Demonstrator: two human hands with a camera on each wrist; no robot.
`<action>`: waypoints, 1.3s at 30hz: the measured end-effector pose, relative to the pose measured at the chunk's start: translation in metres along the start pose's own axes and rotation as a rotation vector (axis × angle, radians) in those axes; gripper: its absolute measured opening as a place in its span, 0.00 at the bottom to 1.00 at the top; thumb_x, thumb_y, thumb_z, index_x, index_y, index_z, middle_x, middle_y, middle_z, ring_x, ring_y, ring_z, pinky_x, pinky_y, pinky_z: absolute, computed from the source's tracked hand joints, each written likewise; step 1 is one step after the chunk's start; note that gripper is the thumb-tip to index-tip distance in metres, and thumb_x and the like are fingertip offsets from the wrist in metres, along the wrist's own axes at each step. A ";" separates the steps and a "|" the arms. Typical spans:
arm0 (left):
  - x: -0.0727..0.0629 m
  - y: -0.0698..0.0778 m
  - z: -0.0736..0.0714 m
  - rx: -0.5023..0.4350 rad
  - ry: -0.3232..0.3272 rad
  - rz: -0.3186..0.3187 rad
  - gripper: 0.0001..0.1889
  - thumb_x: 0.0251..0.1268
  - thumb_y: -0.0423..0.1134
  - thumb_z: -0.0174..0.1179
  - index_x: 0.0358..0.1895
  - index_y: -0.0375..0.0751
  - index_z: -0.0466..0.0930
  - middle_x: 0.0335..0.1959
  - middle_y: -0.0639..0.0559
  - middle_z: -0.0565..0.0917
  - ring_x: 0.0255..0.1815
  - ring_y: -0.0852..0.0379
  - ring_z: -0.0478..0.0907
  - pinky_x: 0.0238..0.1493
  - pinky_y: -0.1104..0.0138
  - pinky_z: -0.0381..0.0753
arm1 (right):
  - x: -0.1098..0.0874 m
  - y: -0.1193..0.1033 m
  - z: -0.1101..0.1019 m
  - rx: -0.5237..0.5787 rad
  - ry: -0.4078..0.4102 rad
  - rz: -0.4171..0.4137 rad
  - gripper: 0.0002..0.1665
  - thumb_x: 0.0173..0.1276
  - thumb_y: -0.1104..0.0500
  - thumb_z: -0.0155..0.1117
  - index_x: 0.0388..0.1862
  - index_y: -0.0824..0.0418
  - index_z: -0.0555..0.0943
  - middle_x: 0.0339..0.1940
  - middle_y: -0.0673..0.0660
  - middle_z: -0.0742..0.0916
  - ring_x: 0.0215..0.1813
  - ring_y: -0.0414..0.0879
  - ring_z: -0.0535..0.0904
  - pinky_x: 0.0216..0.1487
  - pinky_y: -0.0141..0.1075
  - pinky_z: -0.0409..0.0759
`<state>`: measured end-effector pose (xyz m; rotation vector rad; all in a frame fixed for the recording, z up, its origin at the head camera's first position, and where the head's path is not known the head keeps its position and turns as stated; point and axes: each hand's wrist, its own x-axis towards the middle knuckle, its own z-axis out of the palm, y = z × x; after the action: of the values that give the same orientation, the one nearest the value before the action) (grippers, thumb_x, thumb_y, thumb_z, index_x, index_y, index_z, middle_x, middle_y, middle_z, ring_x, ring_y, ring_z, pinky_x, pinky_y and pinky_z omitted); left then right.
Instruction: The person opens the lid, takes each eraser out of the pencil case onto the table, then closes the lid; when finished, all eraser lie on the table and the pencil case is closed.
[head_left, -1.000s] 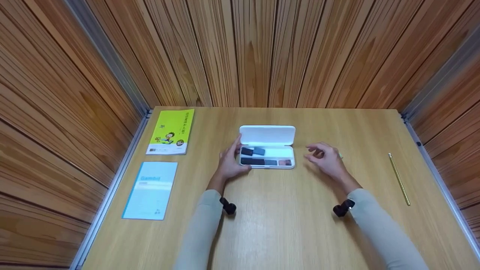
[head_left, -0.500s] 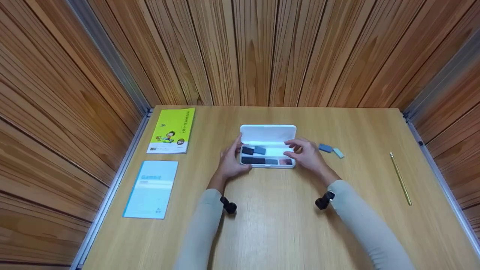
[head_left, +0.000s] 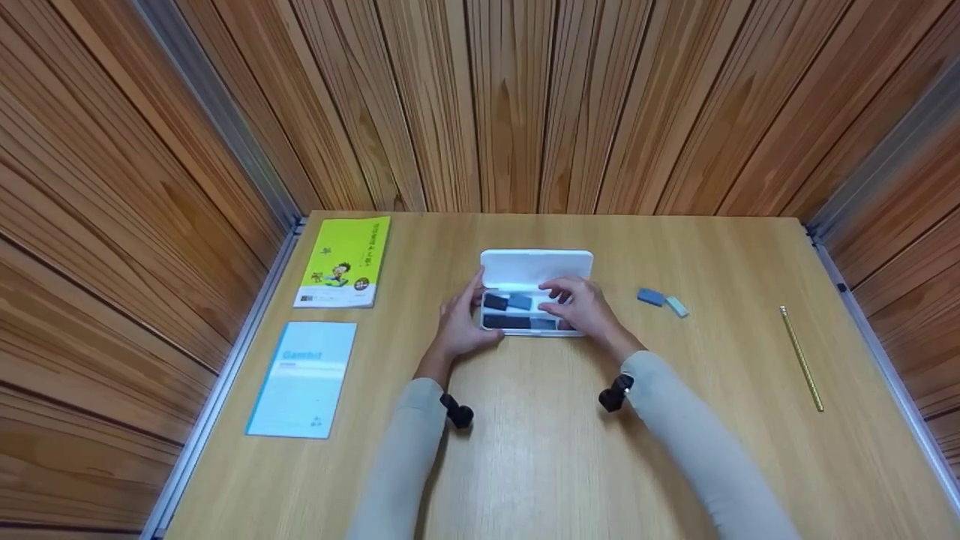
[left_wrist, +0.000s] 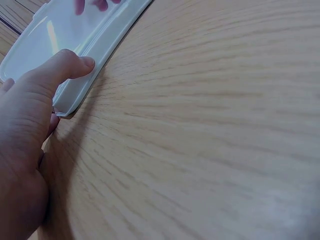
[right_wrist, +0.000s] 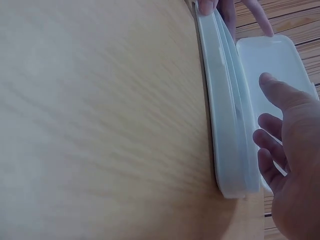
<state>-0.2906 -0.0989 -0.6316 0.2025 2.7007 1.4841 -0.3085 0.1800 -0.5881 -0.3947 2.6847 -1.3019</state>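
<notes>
A white pencil case [head_left: 525, 268] lies with its lid raised at the middle of the table. My left hand [head_left: 459, 322] grips its left end, thumb on the front edge and fingers round the side and back. Inside, the rear compartment holds a dark block [head_left: 495, 301] and a blue-grey block [head_left: 519, 301]; the front one has a long dark block [head_left: 506, 322] and a grey block [head_left: 544, 324]. Over the case's right half hovers my right hand [head_left: 589, 309], fingers bent and apart with nothing between them. It hides the case's right end.
Right of the case lie a blue eraser [head_left: 651, 297] and a pale blue-green eraser [head_left: 676, 306]. A gold pencil [head_left: 801, 358] rests farther right. At the left are a yellow-green book [head_left: 341, 259] and a light blue notebook [head_left: 304, 382]. Wood-panelled walls surround the table.
My right hand has moved left, from beside the case to above its right half, leaving the two loose erasers on the table in view. My left hand has stayed at the case.
</notes>
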 end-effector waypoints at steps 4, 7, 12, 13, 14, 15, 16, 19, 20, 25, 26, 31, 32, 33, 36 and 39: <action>0.000 0.001 0.000 -0.001 0.005 -0.001 0.67 0.57 0.44 0.86 0.93 0.77 0.48 0.79 0.53 0.80 0.81 0.48 0.72 0.93 0.37 0.46 | 0.006 -0.002 0.009 -0.003 0.003 -0.006 0.22 0.80 0.55 0.76 0.69 0.55 0.89 0.58 0.61 0.90 0.57 0.55 0.86 0.54 0.37 0.88; -0.001 0.001 0.000 0.003 0.004 -0.009 0.67 0.57 0.44 0.86 0.93 0.78 0.48 0.80 0.53 0.79 0.81 0.48 0.71 0.94 0.36 0.47 | 0.009 -0.002 0.016 0.008 0.006 -0.002 0.21 0.80 0.56 0.75 0.69 0.55 0.89 0.57 0.61 0.91 0.56 0.55 0.86 0.61 0.44 0.87; -0.001 0.002 0.000 0.013 -0.003 -0.003 0.66 0.58 0.45 0.85 0.94 0.75 0.47 0.80 0.52 0.79 0.81 0.47 0.71 0.94 0.35 0.46 | 0.011 -0.002 0.024 0.014 0.013 0.001 0.20 0.79 0.57 0.76 0.67 0.56 0.90 0.54 0.60 0.92 0.55 0.53 0.86 0.65 0.47 0.87; -0.001 0.001 0.000 0.013 -0.003 0.001 0.66 0.58 0.45 0.85 0.94 0.74 0.47 0.80 0.52 0.79 0.81 0.47 0.72 0.94 0.35 0.45 | 0.012 -0.001 0.025 0.016 0.016 0.000 0.20 0.79 0.57 0.76 0.66 0.56 0.90 0.54 0.60 0.92 0.54 0.53 0.86 0.64 0.47 0.86; -0.001 0.002 0.000 0.012 -0.004 0.005 0.66 0.58 0.45 0.85 0.94 0.73 0.47 0.80 0.51 0.79 0.81 0.46 0.72 0.94 0.35 0.44 | 0.012 -0.001 0.025 0.019 0.019 0.000 0.19 0.79 0.56 0.76 0.66 0.57 0.91 0.54 0.60 0.92 0.54 0.53 0.86 0.64 0.46 0.86; -0.001 0.002 -0.001 0.011 -0.005 0.008 0.67 0.57 0.45 0.85 0.94 0.72 0.47 0.80 0.51 0.80 0.81 0.46 0.72 0.94 0.35 0.43 | 0.012 -0.002 0.026 0.024 0.023 0.001 0.19 0.79 0.57 0.77 0.65 0.57 0.91 0.53 0.61 0.92 0.54 0.54 0.86 0.63 0.46 0.86; -0.001 0.002 -0.001 0.009 -0.006 0.010 0.67 0.57 0.45 0.85 0.94 0.71 0.47 0.80 0.51 0.80 0.81 0.46 0.72 0.94 0.35 0.42 | 0.012 -0.002 0.027 0.027 0.028 0.002 0.19 0.79 0.57 0.77 0.65 0.57 0.91 0.53 0.61 0.92 0.54 0.53 0.86 0.63 0.45 0.85; -0.001 0.001 -0.002 0.005 -0.009 0.022 0.67 0.57 0.45 0.86 0.94 0.70 0.48 0.79 0.50 0.80 0.80 0.46 0.73 0.94 0.34 0.39 | 0.013 -0.003 0.028 0.037 0.040 0.014 0.18 0.78 0.57 0.77 0.64 0.57 0.92 0.53 0.60 0.93 0.54 0.54 0.86 0.63 0.46 0.85; 0.000 0.001 -0.002 0.006 -0.011 0.025 0.67 0.57 0.45 0.86 0.94 0.69 0.48 0.79 0.50 0.80 0.80 0.46 0.74 0.94 0.33 0.39 | 0.014 -0.003 0.028 0.036 0.041 0.021 0.18 0.78 0.57 0.77 0.64 0.57 0.92 0.53 0.60 0.93 0.54 0.54 0.86 0.63 0.46 0.85; 0.001 -0.001 -0.002 0.011 -0.007 0.041 0.67 0.56 0.44 0.86 0.94 0.69 0.48 0.79 0.50 0.81 0.79 0.46 0.75 0.94 0.33 0.39 | 0.017 -0.008 0.029 0.030 0.043 0.055 0.19 0.77 0.58 0.78 0.64 0.58 0.92 0.55 0.60 0.93 0.56 0.54 0.86 0.66 0.49 0.85; 0.002 -0.001 -0.002 0.011 -0.006 0.041 0.67 0.56 0.44 0.86 0.94 0.69 0.48 0.79 0.50 0.81 0.79 0.46 0.75 0.94 0.34 0.40 | 0.017 -0.009 0.029 0.028 0.044 0.061 0.19 0.76 0.59 0.78 0.64 0.58 0.93 0.55 0.60 0.93 0.56 0.54 0.86 0.66 0.50 0.85; 0.001 0.000 -0.001 0.010 -0.007 0.028 0.67 0.57 0.45 0.86 0.94 0.72 0.47 0.80 0.52 0.80 0.80 0.47 0.74 0.95 0.35 0.40 | 0.018 -0.013 0.029 0.027 0.046 0.098 0.19 0.76 0.59 0.79 0.64 0.57 0.93 0.56 0.60 0.94 0.57 0.54 0.85 0.68 0.51 0.84; 0.001 0.000 -0.001 0.012 -0.008 0.025 0.67 0.58 0.45 0.86 0.94 0.73 0.47 0.80 0.52 0.80 0.80 0.47 0.73 0.95 0.35 0.40 | 0.018 -0.013 0.029 0.030 0.047 0.105 0.19 0.75 0.59 0.79 0.63 0.57 0.93 0.57 0.60 0.94 0.57 0.54 0.85 0.68 0.51 0.84; 0.001 0.000 -0.001 0.012 -0.009 0.021 0.67 0.58 0.45 0.85 0.94 0.74 0.46 0.80 0.52 0.80 0.80 0.47 0.73 0.95 0.35 0.39 | 0.018 -0.013 0.030 0.028 0.048 0.110 0.18 0.75 0.59 0.79 0.63 0.57 0.94 0.57 0.60 0.94 0.58 0.54 0.85 0.69 0.51 0.84; 0.000 0.001 -0.001 0.011 -0.007 0.014 0.67 0.58 0.46 0.85 0.94 0.76 0.46 0.80 0.53 0.80 0.81 0.48 0.72 0.95 0.36 0.40 | 0.018 -0.013 0.031 0.022 0.059 0.116 0.17 0.75 0.59 0.80 0.61 0.58 0.94 0.58 0.60 0.95 0.59 0.55 0.85 0.71 0.53 0.83; 0.000 0.000 -0.001 0.005 -0.004 0.016 0.67 0.57 0.46 0.85 0.93 0.77 0.47 0.80 0.52 0.80 0.82 0.47 0.72 0.95 0.35 0.40 | 0.018 -0.013 0.032 0.012 0.071 0.112 0.16 0.74 0.59 0.80 0.59 0.58 0.95 0.59 0.61 0.95 0.60 0.56 0.86 0.74 0.55 0.83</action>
<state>-0.2908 -0.0995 -0.6312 0.2285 2.7062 1.4794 -0.3164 0.1429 -0.5980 -0.1972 2.7111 -1.3227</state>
